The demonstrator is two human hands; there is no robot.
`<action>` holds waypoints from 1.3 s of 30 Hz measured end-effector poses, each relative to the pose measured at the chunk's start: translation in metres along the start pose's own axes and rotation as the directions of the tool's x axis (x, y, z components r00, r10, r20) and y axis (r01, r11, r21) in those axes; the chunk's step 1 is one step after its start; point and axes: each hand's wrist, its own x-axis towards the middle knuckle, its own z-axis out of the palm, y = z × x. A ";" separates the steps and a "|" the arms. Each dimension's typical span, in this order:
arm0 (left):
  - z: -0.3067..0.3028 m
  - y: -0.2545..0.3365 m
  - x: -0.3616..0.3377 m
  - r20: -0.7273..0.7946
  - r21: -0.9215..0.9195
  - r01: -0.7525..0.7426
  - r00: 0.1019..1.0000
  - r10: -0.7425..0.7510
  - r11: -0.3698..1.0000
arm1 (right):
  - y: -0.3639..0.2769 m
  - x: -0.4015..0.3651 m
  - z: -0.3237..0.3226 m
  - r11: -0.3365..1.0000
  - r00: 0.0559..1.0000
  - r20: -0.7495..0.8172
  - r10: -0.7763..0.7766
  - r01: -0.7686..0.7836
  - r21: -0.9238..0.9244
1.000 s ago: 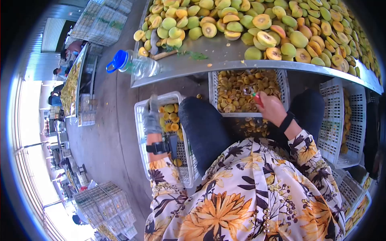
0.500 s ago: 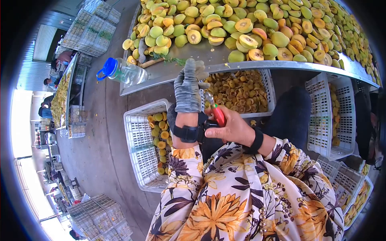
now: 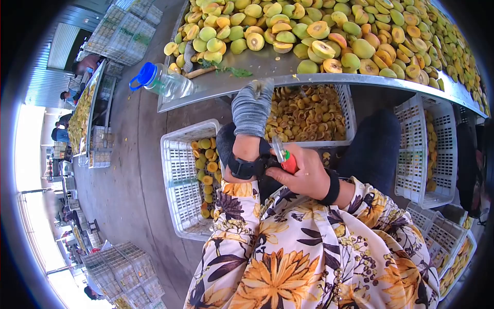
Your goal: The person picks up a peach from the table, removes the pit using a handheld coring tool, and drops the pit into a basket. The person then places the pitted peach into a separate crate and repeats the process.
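My left hand (image 3: 251, 110), in a grey knit glove, is in front of the metal table's near edge. Its fingers bend away from me and are blurred, so whether they hold anything cannot be made out. In my bare right hand (image 3: 303, 172) is a red-handled metal tool (image 3: 289, 164) with a green band, its shiny end pointing up and left. Halved yellow-green peach-like fruit (image 3: 319, 49), some with stones in them, is heaped on the metal table (image 3: 267, 67). Below the left hand sits a white crate of fruit pieces (image 3: 309, 116).
A blue-capped water bottle (image 3: 167, 82) lies at the table's left corner beside a wooden handle (image 3: 199, 72). White crates stand left (image 3: 177, 180) and right (image 3: 411, 154) of my legs. People work at another table (image 3: 82, 121) far left.
My left hand has turned and its raised fingers have bent down and forward. My right hand has moved slightly down and right, tilting the tool. The view has shifted a little.
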 end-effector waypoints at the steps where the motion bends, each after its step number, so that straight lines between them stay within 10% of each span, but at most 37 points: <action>1: -0.001 0.002 -0.002 0.014 0.146 -0.075 0.997 0.074 0.986 | -0.004 0.000 -0.001 0.999 0.999 -0.028 -0.045 0.045 -0.019; 8: -0.003 0.010 -0.015 0.160 0.598 -0.277 0.961 0.227 0.752 | -0.003 -0.006 -0.003 0.962 0.969 -0.008 0.249 -0.246 0.114; 19: 0.000 -0.014 -0.030 0.588 0.606 -0.564 0.793 0.161 0.561 | -0.001 0.001 -0.003 0.673 0.757 0.309 0.576 -0.653 0.347; 21: 0.008 -0.027 -0.024 0.538 0.622 -0.494 0.834 0.127 0.608 | 0.004 0.002 -0.002 0.635 0.751 0.317 0.579 -0.660 0.402; 23: 0.022 -0.058 -0.016 0.395 0.015 0.209 0.897 -0.198 0.978 | 0.006 0.005 -0.002 0.620 0.757 0.303 0.579 -0.650 0.438; 24: 0.016 -0.034 -0.025 0.478 -0.377 0.594 0.782 -0.400 0.711 | 0.008 0.006 -0.003 0.603 0.751 0.305 0.585 -0.655 0.455; 29: 0.029 -0.045 -0.026 0.555 -0.555 0.718 0.696 -0.455 0.420 | 0.008 0.004 -0.007 0.511 0.708 0.333 0.622 -0.690 0.513; 31: 0.029 -0.047 -0.028 0.393 -0.283 0.541 0.819 -0.419 0.792 | 0.013 0.002 -0.003 0.488 0.693 0.341 0.635 -0.702 0.519; 32: 0.024 -0.048 -0.027 0.279 0.272 0.089 0.946 -0.167 0.958 | 0.014 0.002 -0.001 0.465 0.680 0.352 0.643 -0.712 0.526; 33: 0.019 -0.045 -0.028 0.278 0.273 0.088 0.946 -0.167 0.958 | 0.012 0.002 -0.001 0.465 0.681 0.353 0.642 -0.711 0.527; 35: 0.013 -0.040 -0.028 0.375 0.599 -0.317 0.922 0.092 0.736 | 0.011 0.000 0.001 0.429 0.667 0.365 0.649 -0.718 0.549; 39: 0.005 -0.026 -0.022 0.584 0.745 -0.580 0.806 0.099 0.330 | 0.009 0.001 0.002 0.417 0.663 0.383 0.644 -0.723 0.550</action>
